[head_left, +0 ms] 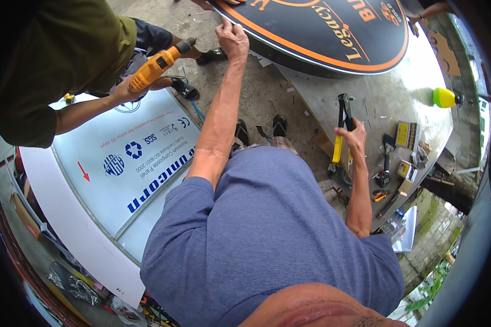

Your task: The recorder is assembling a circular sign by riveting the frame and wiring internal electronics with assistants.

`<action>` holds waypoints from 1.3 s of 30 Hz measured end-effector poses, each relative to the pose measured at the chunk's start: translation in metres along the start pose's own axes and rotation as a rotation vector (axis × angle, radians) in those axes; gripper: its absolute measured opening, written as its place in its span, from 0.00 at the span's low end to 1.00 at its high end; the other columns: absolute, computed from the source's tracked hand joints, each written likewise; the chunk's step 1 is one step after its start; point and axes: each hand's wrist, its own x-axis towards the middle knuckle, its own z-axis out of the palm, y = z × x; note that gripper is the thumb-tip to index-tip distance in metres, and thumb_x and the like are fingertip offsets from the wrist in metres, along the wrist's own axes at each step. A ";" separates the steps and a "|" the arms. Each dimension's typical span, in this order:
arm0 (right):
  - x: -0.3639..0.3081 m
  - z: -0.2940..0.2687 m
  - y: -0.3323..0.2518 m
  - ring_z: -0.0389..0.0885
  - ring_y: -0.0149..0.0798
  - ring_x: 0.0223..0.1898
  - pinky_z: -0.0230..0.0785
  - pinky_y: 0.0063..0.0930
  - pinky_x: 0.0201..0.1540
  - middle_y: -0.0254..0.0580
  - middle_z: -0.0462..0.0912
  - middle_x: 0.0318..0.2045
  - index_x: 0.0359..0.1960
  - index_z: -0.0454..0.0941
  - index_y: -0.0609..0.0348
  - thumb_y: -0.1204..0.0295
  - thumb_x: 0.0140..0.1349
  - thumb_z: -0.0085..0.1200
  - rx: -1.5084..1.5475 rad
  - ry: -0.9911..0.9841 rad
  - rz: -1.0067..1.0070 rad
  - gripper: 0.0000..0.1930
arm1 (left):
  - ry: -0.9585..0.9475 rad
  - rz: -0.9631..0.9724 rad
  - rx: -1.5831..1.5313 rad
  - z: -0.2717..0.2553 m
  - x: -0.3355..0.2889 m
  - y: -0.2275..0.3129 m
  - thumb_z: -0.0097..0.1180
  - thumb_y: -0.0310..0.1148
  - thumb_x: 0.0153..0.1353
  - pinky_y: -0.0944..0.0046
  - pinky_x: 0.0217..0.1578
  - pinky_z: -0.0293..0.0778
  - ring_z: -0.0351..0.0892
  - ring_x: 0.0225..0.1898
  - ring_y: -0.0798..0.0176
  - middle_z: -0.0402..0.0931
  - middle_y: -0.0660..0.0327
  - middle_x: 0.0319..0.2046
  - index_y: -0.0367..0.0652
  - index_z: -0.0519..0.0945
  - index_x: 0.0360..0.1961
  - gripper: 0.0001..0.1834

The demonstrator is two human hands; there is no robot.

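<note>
My left hand reaches up to the rim of a large rounded sign, black with an orange border. Its fingertips are pinched together at the sign's near left edge, and what they hold is too small to make out. In my right hand is a hand riveter with yellow grips, its head pointing up, away from the sign. To the left, a co-worker's hand holds an orange power drill aimed toward the sign's edge. Other people's hands touch the sign at its far left and far right.
The sign rests on a grey metal-topped table. On it are a yellow-green bottle, small boxes, a black-handled tool and an orange cutter. A film-covered panel lies at left. Concrete floor shows between.
</note>
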 end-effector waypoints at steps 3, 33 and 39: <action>-0.047 0.012 -0.041 0.79 0.52 0.50 0.72 0.39 0.55 0.54 0.78 0.47 0.56 0.74 0.69 0.67 0.33 0.75 0.127 -0.002 -0.209 0.42 | -0.070 -0.067 -0.096 -0.015 0.002 0.008 0.58 0.30 0.61 0.60 0.49 0.72 0.75 0.45 0.54 0.69 0.51 0.46 0.38 0.73 0.62 0.27; -0.038 0.145 -0.316 0.71 0.52 0.59 0.64 0.45 0.58 0.53 0.72 0.58 0.60 0.68 0.60 0.61 0.57 0.63 -0.063 0.023 -0.941 0.31 | -0.361 -0.577 -1.109 -0.106 0.052 -0.073 0.56 0.38 0.69 0.55 0.28 0.85 0.85 0.25 0.56 0.79 0.58 0.26 0.40 0.80 0.48 0.14; -0.026 0.133 -0.261 0.79 0.50 0.46 0.71 0.42 0.49 0.53 0.77 0.48 0.57 0.72 0.60 0.67 0.58 0.61 0.018 -0.024 -0.741 0.25 | -0.416 -0.609 -1.111 -0.089 0.071 -0.085 0.57 0.37 0.68 0.54 0.29 0.86 0.85 0.27 0.56 0.81 0.58 0.29 0.40 0.80 0.49 0.14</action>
